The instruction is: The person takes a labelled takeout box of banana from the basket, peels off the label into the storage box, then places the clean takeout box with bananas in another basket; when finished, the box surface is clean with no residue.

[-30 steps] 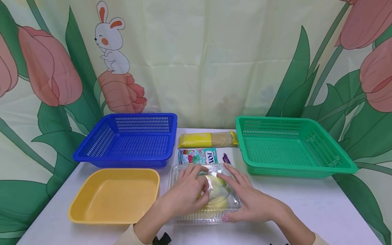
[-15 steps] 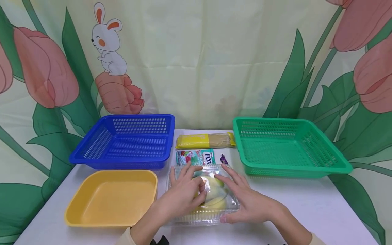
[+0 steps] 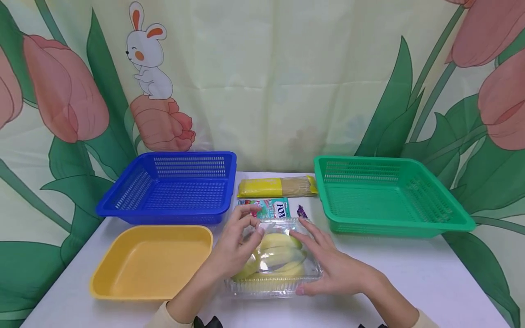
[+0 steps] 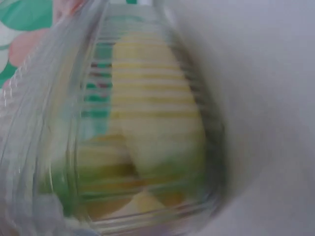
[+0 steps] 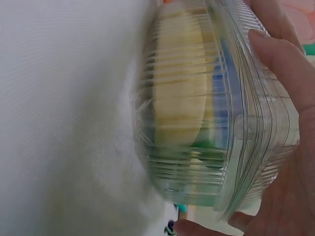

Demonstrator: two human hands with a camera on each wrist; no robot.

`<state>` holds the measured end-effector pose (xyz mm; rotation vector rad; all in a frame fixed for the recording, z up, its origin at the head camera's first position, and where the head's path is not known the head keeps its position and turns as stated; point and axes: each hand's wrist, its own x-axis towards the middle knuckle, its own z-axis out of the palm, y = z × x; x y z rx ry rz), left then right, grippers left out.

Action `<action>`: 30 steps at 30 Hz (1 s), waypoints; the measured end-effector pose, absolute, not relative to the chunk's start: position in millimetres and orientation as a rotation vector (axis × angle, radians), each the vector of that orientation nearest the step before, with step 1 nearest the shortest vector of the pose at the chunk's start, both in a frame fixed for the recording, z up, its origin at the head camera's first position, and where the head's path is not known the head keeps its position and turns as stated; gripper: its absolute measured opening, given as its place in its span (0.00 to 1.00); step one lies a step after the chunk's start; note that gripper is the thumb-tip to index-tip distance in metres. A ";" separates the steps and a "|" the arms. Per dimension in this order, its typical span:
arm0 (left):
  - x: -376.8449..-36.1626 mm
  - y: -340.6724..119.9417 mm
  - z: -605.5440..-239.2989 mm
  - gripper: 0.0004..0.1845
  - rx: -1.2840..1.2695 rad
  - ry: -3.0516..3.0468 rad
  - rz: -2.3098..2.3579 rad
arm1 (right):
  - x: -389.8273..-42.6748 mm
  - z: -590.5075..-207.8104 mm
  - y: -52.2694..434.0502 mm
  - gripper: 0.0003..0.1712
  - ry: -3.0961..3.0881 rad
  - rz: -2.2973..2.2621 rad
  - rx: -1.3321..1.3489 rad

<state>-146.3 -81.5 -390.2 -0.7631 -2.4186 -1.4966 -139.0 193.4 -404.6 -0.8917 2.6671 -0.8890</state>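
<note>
Clear box [image 3: 274, 259] between tray [image 3: 151, 262] and basket [image 3: 389, 196]

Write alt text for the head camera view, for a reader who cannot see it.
Two hands, left hand and right hand, hold a clear plastic box of pale yellow-green slices on a white table. Around it sit a yellow tray, a blue basket, a green basket and small packets.

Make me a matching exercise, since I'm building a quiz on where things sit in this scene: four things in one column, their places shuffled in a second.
Things:
1. blue basket
2. green basket
3. yellow tray
4. clear box

Places:
A. far right of the table
B. between the two hands
C. front left, nearest the person
D. back left, behind the yellow tray

Pairs: 1-D, 2-A, 3-C, 4-B
</note>
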 end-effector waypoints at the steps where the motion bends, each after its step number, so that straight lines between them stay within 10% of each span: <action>1: -146.7 -81.5 -390.4 0.07 -0.766 -2.388 -1.541 | -138.8 -404.5 194.3 0.64 2.673 -0.883 -0.887; 30: -143.1 -113.2 -379.1 0.07 -0.693 -2.459 -1.296 | -138.5 -400.3 194.4 0.64 2.683 -0.818 -0.900</action>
